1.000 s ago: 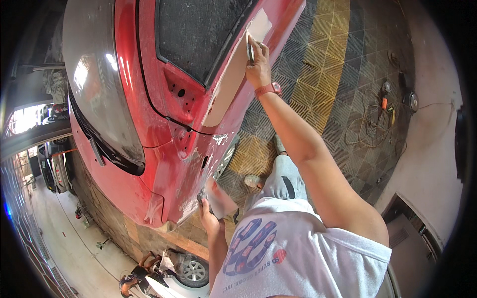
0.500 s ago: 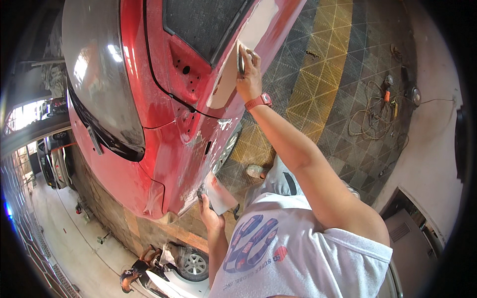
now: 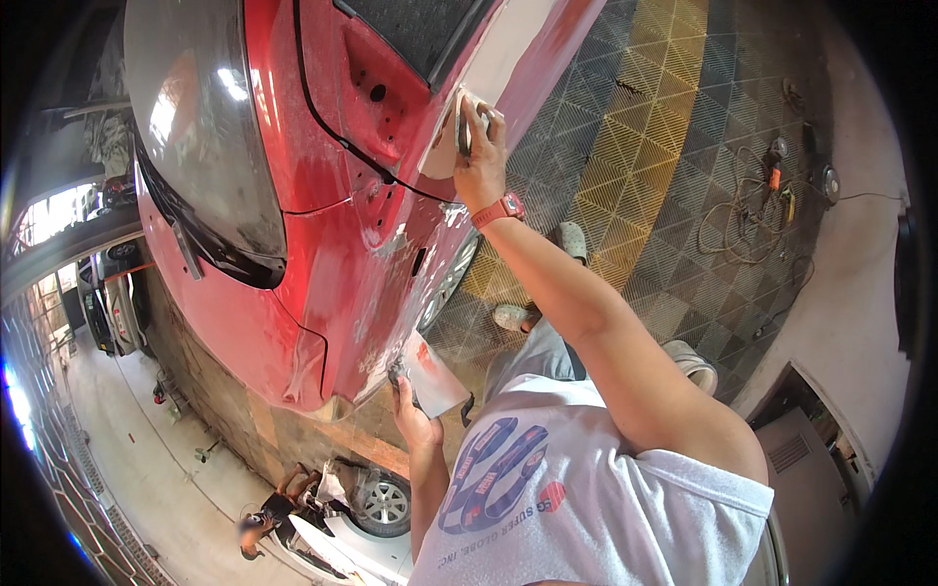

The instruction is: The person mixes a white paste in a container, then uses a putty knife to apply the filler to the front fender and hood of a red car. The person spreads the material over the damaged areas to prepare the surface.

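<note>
Beside me is a red car (image 3: 322, 361) with pale filler (image 3: 503, 59) along its side below the window opening. My right hand (image 3: 481, 166), wearing a red watch, presses a thin flat spreader (image 3: 463, 129) against that filler. Its fingers are closed around the tool, which they partly hide. Lower down, near the front fender, my left hand (image 3: 415, 422) grips a pale flat mixing board (image 3: 436, 379) with an orange-red smear. A dark lump shows by the left thumb; I cannot tell what it is.
Dark and yellow floor tiles (image 3: 635, 146) lie to the right, with a coiled cord (image 3: 740, 220) and a round-headed tool (image 3: 831, 184). A bucket-like container (image 3: 690, 367) stands behind my right arm. At lower left, another person (image 3: 278, 508) works by a white car (image 3: 362, 547).
My right hand has slid along the car's side toward its front, with the spreader on the filler. My left hand keeps hold of the board. A second shoe now shows below my right arm.
</note>
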